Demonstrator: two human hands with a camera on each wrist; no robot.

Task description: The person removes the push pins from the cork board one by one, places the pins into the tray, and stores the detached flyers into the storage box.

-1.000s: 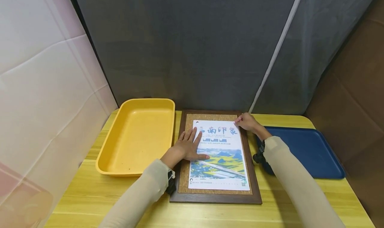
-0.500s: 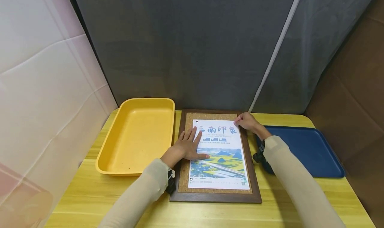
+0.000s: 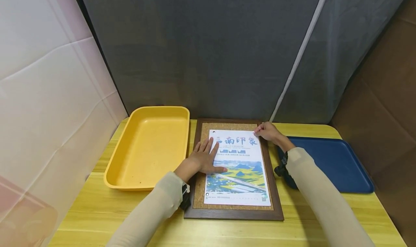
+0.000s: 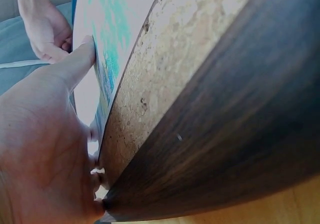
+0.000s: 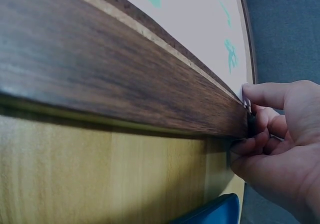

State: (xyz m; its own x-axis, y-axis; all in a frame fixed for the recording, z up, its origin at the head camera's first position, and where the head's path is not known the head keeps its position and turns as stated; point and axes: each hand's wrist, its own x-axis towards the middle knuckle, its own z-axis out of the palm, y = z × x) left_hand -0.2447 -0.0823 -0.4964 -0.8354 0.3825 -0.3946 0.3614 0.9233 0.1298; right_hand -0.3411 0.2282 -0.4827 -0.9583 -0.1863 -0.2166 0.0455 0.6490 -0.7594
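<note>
A printed poster point(image 3: 238, 182) with a landscape picture lies flat on a cork board point(image 3: 230, 125) in a dark brown wooden frame point(image 3: 234, 214). Round metal thumbtacks sit at its upper left point(image 3: 213, 132) and lower left point(image 3: 207, 194) corners. My left hand point(image 3: 205, 161) rests on the poster's left side, fingers spread and straight. At the upper right corner, my right hand point(image 3: 267, 132) has its fingers curled, thumb and finger pinching what looks like a small thumbtack point(image 5: 246, 103) against the paper; the fingers mostly hide it.
A deep yellow tray point(image 3: 152, 142) stands left of the board. To the right lies a blue tray point(image 3: 334, 164), partly behind my right forearm. The wooden table point(image 3: 107, 218) ends at a grey cloth backdrop point(image 3: 195, 52), with cloth screens on both sides.
</note>
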